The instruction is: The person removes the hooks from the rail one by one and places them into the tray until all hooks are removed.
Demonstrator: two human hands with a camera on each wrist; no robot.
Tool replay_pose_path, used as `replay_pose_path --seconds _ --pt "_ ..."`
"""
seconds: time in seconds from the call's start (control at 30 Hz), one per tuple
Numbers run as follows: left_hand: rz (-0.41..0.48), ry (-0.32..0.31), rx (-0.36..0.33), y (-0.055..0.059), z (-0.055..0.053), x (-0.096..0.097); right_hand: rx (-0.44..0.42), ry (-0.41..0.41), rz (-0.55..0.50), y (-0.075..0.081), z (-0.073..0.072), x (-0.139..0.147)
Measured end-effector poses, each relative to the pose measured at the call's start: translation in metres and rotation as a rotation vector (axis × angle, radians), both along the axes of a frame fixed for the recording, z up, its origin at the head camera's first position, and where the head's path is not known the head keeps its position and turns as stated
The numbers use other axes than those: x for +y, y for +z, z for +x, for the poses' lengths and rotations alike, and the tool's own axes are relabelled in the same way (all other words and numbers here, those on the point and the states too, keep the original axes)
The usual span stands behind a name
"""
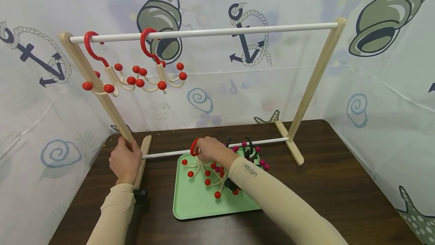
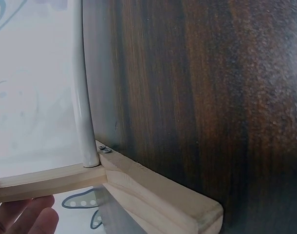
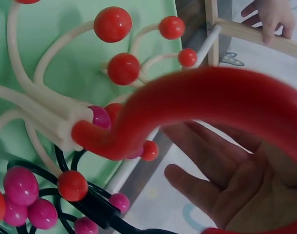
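My left hand (image 1: 125,161) grips the left wooden upright (image 1: 115,114) of a rack near its base; in the left wrist view its fingers (image 2: 29,217) curl beneath the wood. Over a green tray (image 1: 195,205), my right hand (image 1: 212,150) pinches the red hook (image 1: 193,147) of a multi-armed cream hanger with red balls. The right wrist view shows that palm (image 3: 236,180), but a thick red hook (image 3: 197,90) of a nearer hanger (image 3: 61,122) hides the thumb side. Black hangers (image 1: 249,154) with magenta balls lie at the tray's back right, partly behind my arm.
Two red-hooked hangers, one at the left end (image 1: 112,75) and one farther right (image 1: 159,69), hang from the white top rail (image 1: 238,31). A white lower bar (image 1: 166,154) runs behind the tray to the right foot (image 1: 290,145). A patterned cloth (image 1: 217,101) backs the dark wooden table (image 1: 333,192).
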State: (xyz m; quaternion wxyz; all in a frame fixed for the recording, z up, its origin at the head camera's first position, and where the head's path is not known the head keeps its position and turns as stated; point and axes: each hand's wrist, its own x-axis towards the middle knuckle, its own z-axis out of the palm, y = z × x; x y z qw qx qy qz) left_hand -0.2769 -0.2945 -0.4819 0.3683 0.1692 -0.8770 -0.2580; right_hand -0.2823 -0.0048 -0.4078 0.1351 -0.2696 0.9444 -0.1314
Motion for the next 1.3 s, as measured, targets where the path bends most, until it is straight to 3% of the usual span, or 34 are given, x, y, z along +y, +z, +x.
replay_pose_path --seconds 0.27,0.43,0.57,0.73,0.9,1.07,1.2,1.3 --pt "0.0 0.001 -0.006 -0.002 0.0 -0.001 -0.001 0.011 0.035 0.009 0.001 0.008" --pt "0.013 0.004 -0.022 0.0 0.005 0.0 0.007 0.029 0.047 0.024 0.008 0.017" --pt "0.014 0.0 -0.015 0.0 0.006 0.001 0.026 0.036 0.02 0.041 0.017 0.028" --pt "0.002 -0.008 0.005 -0.001 0.005 0.001 0.075 0.066 -0.034 0.073 0.029 0.039" --pt "0.004 -0.009 0.006 0.0 0.004 0.0 0.212 0.072 -0.09 0.12 0.038 0.04" --pt "-0.003 -0.015 0.013 0.002 0.005 0.0 0.416 0.014 -0.322 0.165 0.039 0.03" --pt "-0.012 -0.016 0.022 0.001 0.004 0.0 0.592 -0.014 -0.48 0.186 0.029 0.015" --pt "-0.011 -0.015 0.025 0.0 0.003 0.0 0.653 -0.032 -0.526 0.196 0.018 0.003"
